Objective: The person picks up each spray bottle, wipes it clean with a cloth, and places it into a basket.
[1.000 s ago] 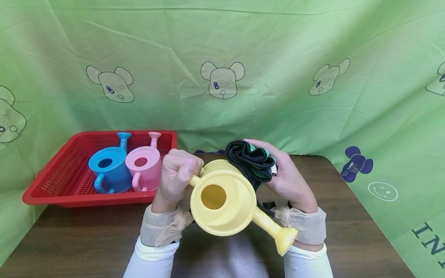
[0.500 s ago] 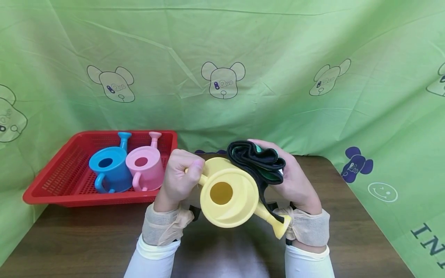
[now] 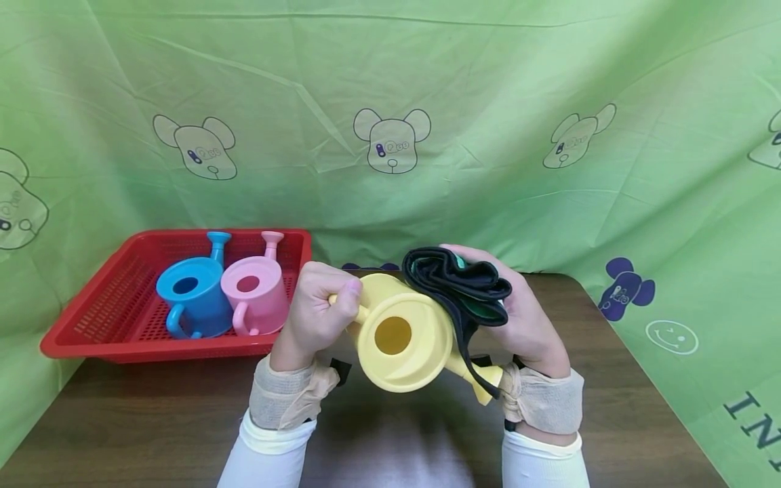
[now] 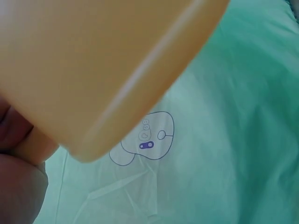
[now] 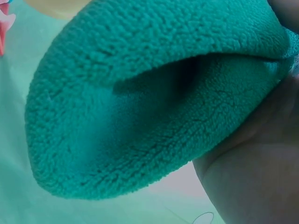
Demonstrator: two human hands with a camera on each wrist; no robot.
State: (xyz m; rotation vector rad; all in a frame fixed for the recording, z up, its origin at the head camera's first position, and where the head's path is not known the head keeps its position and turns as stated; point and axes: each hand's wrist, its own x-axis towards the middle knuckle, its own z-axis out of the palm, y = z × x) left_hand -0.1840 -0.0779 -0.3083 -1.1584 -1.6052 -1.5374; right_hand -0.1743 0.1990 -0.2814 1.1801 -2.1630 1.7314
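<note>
My left hand [image 3: 323,305] grips the handle of a yellow watering can [image 3: 421,346], lifted above the table with its round top opening turned toward the head camera and its spout pointing down to the right. In my right hand [image 3: 525,318] is a bunched, folded cloth [image 3: 454,281], black-edged with green fleece; it lies against the can's right side, and a loose strip hangs over the spout. The right wrist view shows the fleecy green cloth [image 5: 140,102] close up, folded over. The can's yellow wall [image 4: 93,60] fills much of the left wrist view.
A red basket [image 3: 183,352] stands at the left of the brown table [image 3: 152,413]. Inside it sit a blue watering can [image 3: 204,301] and a pink watering can [image 3: 262,298] side by side. A green printed curtain [image 3: 476,190] hangs behind.
The yellow can has shifted up and slightly right, and its spout has drawn upward. The cloth and right hand have moved a little right, with the cloth's strip now across the spout.
</note>
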